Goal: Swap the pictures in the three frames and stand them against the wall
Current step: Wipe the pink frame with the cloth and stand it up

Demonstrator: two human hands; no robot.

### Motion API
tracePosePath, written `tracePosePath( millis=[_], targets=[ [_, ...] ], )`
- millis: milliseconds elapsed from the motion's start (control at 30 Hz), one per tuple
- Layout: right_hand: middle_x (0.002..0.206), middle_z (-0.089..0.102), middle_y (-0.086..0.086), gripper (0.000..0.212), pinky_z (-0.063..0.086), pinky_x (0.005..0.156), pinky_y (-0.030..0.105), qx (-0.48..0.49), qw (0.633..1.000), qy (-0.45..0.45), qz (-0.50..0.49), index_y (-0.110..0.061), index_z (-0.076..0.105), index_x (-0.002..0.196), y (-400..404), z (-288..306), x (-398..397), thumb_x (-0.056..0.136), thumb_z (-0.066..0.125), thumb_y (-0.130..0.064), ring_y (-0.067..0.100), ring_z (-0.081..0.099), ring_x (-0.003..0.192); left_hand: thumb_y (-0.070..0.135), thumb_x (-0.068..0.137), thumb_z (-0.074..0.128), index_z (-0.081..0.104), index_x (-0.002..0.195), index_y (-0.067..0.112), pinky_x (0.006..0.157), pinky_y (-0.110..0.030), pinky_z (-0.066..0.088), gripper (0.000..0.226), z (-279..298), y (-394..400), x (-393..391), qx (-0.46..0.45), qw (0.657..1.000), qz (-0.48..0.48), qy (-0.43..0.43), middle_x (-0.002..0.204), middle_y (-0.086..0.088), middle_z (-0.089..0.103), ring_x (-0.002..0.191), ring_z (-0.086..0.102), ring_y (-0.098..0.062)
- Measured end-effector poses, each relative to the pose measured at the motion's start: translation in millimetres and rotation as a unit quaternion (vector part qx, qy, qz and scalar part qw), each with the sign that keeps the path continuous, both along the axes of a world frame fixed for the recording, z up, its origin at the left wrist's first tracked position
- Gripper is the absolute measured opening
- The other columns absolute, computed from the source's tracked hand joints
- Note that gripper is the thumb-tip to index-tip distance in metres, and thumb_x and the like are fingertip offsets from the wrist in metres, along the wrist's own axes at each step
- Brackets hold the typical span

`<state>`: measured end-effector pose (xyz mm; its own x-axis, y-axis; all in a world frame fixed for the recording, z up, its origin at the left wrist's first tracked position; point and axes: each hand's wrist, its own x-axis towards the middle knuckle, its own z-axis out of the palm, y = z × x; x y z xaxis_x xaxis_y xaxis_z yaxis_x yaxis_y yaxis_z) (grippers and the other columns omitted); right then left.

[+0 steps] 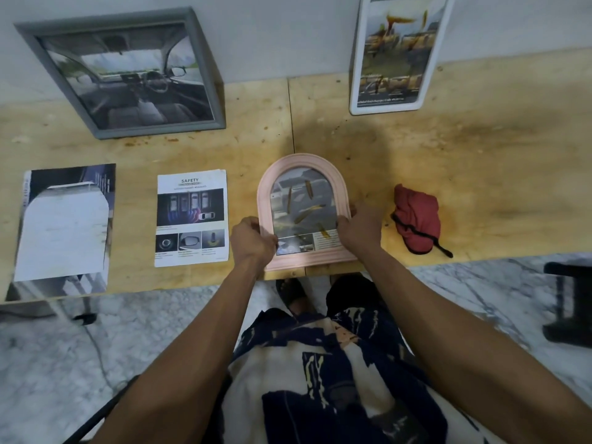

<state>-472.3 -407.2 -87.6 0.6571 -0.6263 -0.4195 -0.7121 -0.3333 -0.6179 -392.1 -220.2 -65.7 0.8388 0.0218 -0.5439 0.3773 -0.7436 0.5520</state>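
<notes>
Desk (pixel 416 149): pale plywood, stained, set against a grey wall.

Pink frame (pixel 304 213): arched top, lay at the near edge of the desk, directly in front of you, its lower edge reaching the desk's edge. It held a picture of a car scene with yellow streaks. Your left hand (pixel 253 240) gripped its lower left side, fingers curled over the rim. Your right hand (pixel 360 227) gripped its right side, thumb on the glass and fingers behind the rim. Both hands were closed on the frame.

Grey frame (pixel 121 75): square, stood at the far left, leaning against the wall. It showed a car interior.

White frame (pixel 400 52): tall, rounded corners, stood at the far right, leaning against the wall. It showed a yellowish print with text along the bottom; the top was cut off by the view's edge.

Safety leaflet (pixel 192 217): lay flat just left of the pink frame, near your left hand, headed "SAFETY".

Loose print (pixel 64 225): lay flat at the left end of the desk, well apart from the pink frame, with a white sheet over most of it.

Red cloth (pixel 416 217): bunched, with a black cord, lay right of the pink frame, near your right hand but not touching it.
</notes>
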Motion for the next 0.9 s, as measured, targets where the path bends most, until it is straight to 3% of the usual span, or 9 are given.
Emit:
tracePosePath(
  millis=[100, 233, 333, 433, 533, 667, 800, 900],
  targets=[
    [0.128, 0.052, 0.016, 0.04, 0.043, 0.09, 0.045, -0.121, 0.992, 0.042, -0.015, -0.01, 0.053, 0.129, -10.7, 12.7, -4.0, 0.089, 0.052, -0.017, 0.037, 0.047, 0.119, 0.009, 0.078, 0.081, 0.062, 0.112, 0.01, 0.072, -0.026, 0.046, 0.038, -1.2, 0.4, 2.1, 0.009, 1.0, -0.009, 0.001, 0.094, -0.002, 0.063, 0.088, 0.062, -0.024],
    [0.14, 0.04, 0.006, 0.047, 0.032, 0.097, 0.048, -0.269, 0.955, 0.115, -0.035, -0.02, 0.049, 0.131, -42.7, 20.4, -19.3, 0.085, 0.053, -0.016, 0.034, 0.035, 0.125, 0.01, 0.08, 0.08, 0.061, 0.117, 0.009, 0.073, -0.025, 0.046, 0.042, -2.4, 0.0, 3.2, 0.013, 1.0, -0.018, 0.005, 0.097, -0.002, 0.063, 0.086, 0.059, -0.022],
    [0.145, 0.029, 0.003, 0.043, 0.025, 0.101, 0.058, -0.231, 0.955, 0.182, -0.044, -0.027, 0.046, 0.131, -62.0, 14.3, -30.9, 0.088, 0.053, -0.023, 0.038, 0.024, 0.13, 0.01, 0.082, 0.079, 0.06, 0.118, 0.008, 0.071, -0.023, 0.044, 0.041, -2.1, -0.1, 3.0, 0.012, 1.0, -0.022, 0.005, 0.096, -0.002, 0.062, 0.086, 0.058, -0.022],
    [0.154, 0.016, -0.001, 0.048, 0.031, 0.097, 0.063, -0.16, 0.969, 0.185, -0.035, -0.037, 0.033, 0.142, -68.3, 6.0, -40.2, 0.096, 0.045, -0.037, 0.042, 0.021, 0.131, 0.01, 0.082, 0.079, 0.059, 0.117, 0.008, 0.07, -0.024, 0.043, 0.04, -3.5, 0.6, 2.9, 0.006, 1.0, -0.021, 0.009, 0.095, -0.001, 0.06, 0.086, 0.059, -0.023],
    [0.153, 0.02, 0.007, 0.053, 0.038, 0.093, 0.057, -0.16, 0.974, 0.157, -0.018, -0.033, 0.025, 0.15, -68.5, 1.1, -48.0, 0.099, 0.042, -0.035, 0.044, 0.028, 0.123, 0.012, 0.082, 0.079, 0.059, 0.118, 0.009, 0.07, -0.025, 0.043, 0.041, -3.1, 1.4, 2.6, 0.008, 1.0, -0.024, 0.006, 0.096, -0.001, 0.061, 0.086, 0.058, -0.021],
    [0.138, 0.038, 0.02, 0.052, 0.037, 0.093, 0.048, -0.153, 0.983, 0.091, -0.041, -0.019, 0.035, 0.149, -65.4, -0.4, -43.3, 0.098, 0.045, -0.017, 0.045, 0.039, 0.115, 0.014, 0.082, 0.079, 0.059, 0.119, 0.008, 0.071, -0.026, 0.044, 0.043, -5.8, 2.8, 2.8, 0.009, 0.999, -0.038, 0.001, 0.098, -0.002, 0.061, 0.087, 0.059, -0.022],
    [0.126, 0.057, 0.015, 0.038, 0.045, 0.085, 0.04, -0.101, 0.991, -0.043, -0.071, -0.016, 0.048, 0.138, -48.4, 4.8, -17.1, 0.1, 0.047, -0.023, 0.037, 0.055, 0.111, 0.035, 0.086, 0.074, 0.057, 0.116, 0.01, 0.072, -0.032, 0.049, 0.043, -11.3, 6.1, 3.1, 0.004, 0.997, -0.062, -0.044, 0.102, -0.006, 0.066, 0.087, 0.06, -0.024],
    [0.122, 0.061, 0.012, 0.035, 0.045, 0.081, 0.038, -0.108, 0.988, -0.106, -0.021, -0.012, 0.051, 0.133, -33.7, 13.4, 5.2, 0.101, 0.046, -0.026, 0.032, 0.059, 0.104, 0.049, 0.092, 0.056, 0.052, 0.12, 0.018, 0.079, -0.047, 0.054, 0.042, -18.5, 8.2, 1.9, 0.038, 0.983, -0.131, -0.122, 0.112, -0.009, 0.061, 0.099, 0.058, -0.031]
  ],
)
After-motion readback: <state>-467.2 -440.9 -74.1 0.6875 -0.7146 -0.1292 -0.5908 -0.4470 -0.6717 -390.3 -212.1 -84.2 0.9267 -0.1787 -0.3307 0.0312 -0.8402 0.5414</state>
